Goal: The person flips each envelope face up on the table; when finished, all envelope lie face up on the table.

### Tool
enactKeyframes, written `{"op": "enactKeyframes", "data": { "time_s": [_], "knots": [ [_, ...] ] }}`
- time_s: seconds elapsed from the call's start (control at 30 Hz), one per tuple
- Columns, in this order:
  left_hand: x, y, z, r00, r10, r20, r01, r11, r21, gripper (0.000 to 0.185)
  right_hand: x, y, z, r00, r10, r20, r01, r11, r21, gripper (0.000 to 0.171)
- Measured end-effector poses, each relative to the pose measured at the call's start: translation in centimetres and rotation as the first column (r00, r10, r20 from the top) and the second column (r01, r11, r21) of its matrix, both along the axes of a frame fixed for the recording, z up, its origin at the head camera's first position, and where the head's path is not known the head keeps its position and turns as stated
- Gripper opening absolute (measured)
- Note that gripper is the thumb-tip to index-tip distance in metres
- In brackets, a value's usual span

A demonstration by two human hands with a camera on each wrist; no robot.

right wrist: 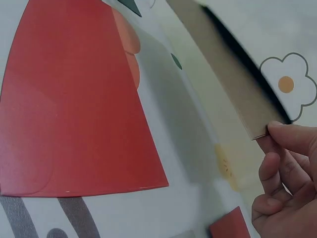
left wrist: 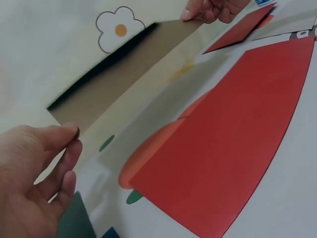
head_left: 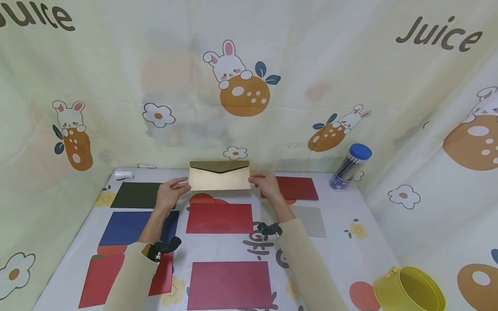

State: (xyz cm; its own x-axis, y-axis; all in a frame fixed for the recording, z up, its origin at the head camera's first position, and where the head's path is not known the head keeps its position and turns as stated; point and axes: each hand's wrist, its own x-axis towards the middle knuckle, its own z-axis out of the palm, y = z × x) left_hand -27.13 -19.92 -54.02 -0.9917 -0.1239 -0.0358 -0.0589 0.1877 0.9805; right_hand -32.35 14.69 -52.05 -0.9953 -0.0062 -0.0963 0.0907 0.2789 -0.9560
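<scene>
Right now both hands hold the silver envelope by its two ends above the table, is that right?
Not quite: the envelope is gold, not silver, as the head view shows. The left hand and right hand do hold its two ends above the table.

"Juice" on backdrop cloth [head_left: 389,77] top right, partly cut top left

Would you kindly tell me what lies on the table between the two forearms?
In the head view, a red rectangular envelope lies flat between the forearms, below the gold envelope pinched by the left hand and right hand.
</scene>
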Motion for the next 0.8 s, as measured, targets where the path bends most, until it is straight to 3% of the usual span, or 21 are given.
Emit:
{"op": "enactKeyframes", "data": {
  "time_s": [0.37, 0.57, 0.7, 0.8],
  "knots": [
    [0.0, 0.7, -0.3, 0.997, 0.079, -0.013, -0.080, 0.983, -0.162, 0.031, -0.3, -0.1, -0.8, 0.997, -0.041, 0.061, 0.038, 0.998, 0.042, 0.014],
    [0.1, 1.0, -0.7, 0.994, 0.090, -0.068, -0.104, 0.965, -0.240, 0.029, 0.0, -0.1, -1.0, 0.998, -0.042, 0.054, 0.039, 0.998, 0.054, 0.015],
    [-0.1, 1.2, -1.2, 0.989, 0.083, -0.125, -0.119, 0.942, -0.313, 0.028, 0.0, -0.2, -1.3, 0.998, -0.049, 0.042, 0.045, 0.995, 0.094, 0.016],
    [-0.3, 1.5, -1.6, 0.986, 0.065, -0.152, -0.120, 0.911, -0.393, 0.026, 0.0, -0.1, -1.8, 0.998, -0.052, 0.027, 0.047, 0.987, 0.154, 0.015]
  ]
}}
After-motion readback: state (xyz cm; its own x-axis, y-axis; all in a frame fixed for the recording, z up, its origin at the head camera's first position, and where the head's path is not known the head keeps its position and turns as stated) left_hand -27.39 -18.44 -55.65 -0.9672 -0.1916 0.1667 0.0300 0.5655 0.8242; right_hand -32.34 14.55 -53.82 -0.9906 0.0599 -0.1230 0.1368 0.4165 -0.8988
